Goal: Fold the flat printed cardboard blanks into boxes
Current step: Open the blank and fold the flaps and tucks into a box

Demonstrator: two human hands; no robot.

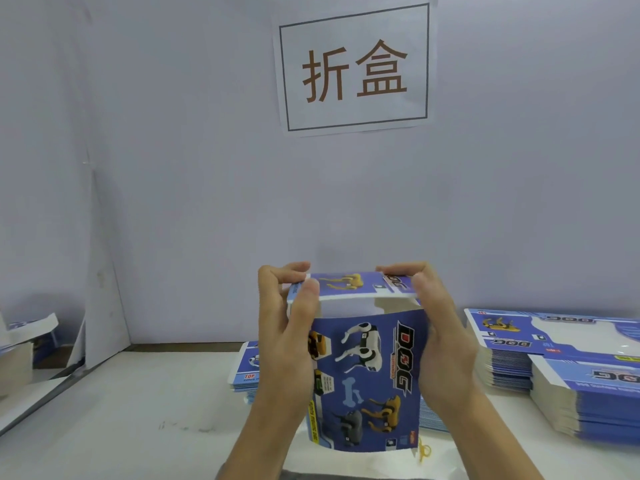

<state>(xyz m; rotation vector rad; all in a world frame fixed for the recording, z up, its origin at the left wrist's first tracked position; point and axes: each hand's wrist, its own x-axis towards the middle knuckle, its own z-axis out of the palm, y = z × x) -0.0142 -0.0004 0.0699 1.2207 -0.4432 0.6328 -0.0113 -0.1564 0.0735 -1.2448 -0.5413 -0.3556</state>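
A blue printed cardboard box with robot dogs and the word DOG stands upright between my hands above the table. My left hand grips its left side, thumb and fingers pinching the left end of the top flap. On the other side my right hand grips the box, its fingers curled over the flap's right end. The flap lies folded nearly level over the box's open top. The box's side walls are hidden behind my palms.
A stack of flat blue blanks fills the right side of the white table. Another pile of blanks lies behind the box. More card sits at the far left edge. A paper sign hangs on the wall.
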